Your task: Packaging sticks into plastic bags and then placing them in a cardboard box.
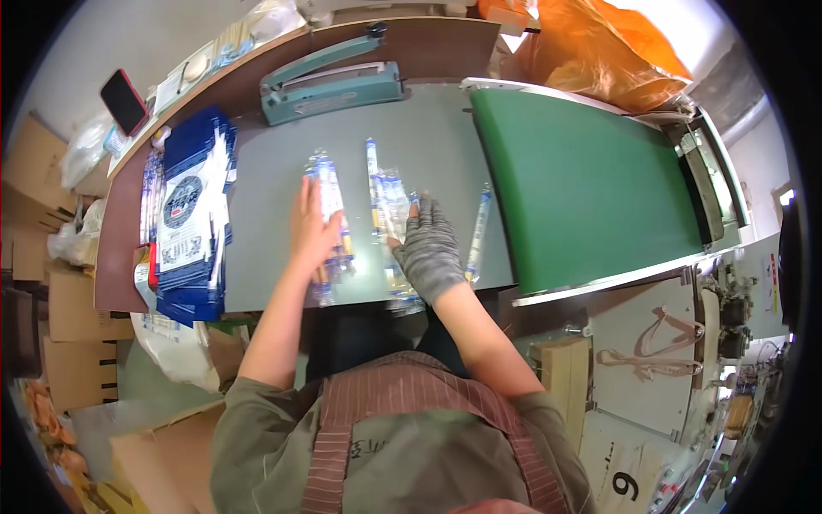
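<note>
On the grey tabletop, my bare left hand rests against a bundle of slim clear-wrapped sticks with blue and white print. Its fingers are stretched out along the bundle, with the thumb apart. My right hand, in a grey fingerless glove, lies over the right side of a second group of similar sticks, fingers extended and partly covering them. The lower ends of both groups reach the table's front edge and are blurred. One single stick lies apart, to the right of my gloved hand.
At the left is a stack of blue and white printed bags. A teal hand sealer stands at the back. A green conveyor belt adjoins the table on the right. A phone stands on the left ledge, near cardboard boxes.
</note>
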{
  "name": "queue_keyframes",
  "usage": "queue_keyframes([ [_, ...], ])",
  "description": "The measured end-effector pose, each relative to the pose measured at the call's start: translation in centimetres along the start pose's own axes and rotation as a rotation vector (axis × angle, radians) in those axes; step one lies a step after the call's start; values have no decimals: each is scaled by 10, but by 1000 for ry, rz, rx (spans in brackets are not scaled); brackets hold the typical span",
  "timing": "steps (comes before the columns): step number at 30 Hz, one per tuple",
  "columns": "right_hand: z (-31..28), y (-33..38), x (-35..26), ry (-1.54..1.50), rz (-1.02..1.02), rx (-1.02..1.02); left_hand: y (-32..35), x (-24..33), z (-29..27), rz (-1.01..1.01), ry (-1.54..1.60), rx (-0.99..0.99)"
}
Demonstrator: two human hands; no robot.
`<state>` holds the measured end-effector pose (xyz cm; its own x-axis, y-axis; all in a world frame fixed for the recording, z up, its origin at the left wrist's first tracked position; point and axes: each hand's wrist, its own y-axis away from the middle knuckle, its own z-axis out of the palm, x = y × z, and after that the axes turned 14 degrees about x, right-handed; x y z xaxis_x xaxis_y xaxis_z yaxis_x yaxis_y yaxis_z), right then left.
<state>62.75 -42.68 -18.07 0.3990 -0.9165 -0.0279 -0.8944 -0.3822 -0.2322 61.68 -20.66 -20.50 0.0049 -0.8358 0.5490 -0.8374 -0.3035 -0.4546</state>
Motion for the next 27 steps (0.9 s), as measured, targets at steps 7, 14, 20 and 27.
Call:
queue_keyframes([
  [7, -8, -10, -19, -780, 234, 159, -19, 5, -24, 261, -135, -267],
  [14, 17, 2, 13, -54, 178, 301, -22, -17, -54, 294, -152, -144],
  [20, 12, -30, 2, -288, 133, 267, -15, -7, -52, 632, -35, -332],
  [27, 5, -36, -17, -350, 124, 250, -11, -8, -70, 588, -54, -317],
])
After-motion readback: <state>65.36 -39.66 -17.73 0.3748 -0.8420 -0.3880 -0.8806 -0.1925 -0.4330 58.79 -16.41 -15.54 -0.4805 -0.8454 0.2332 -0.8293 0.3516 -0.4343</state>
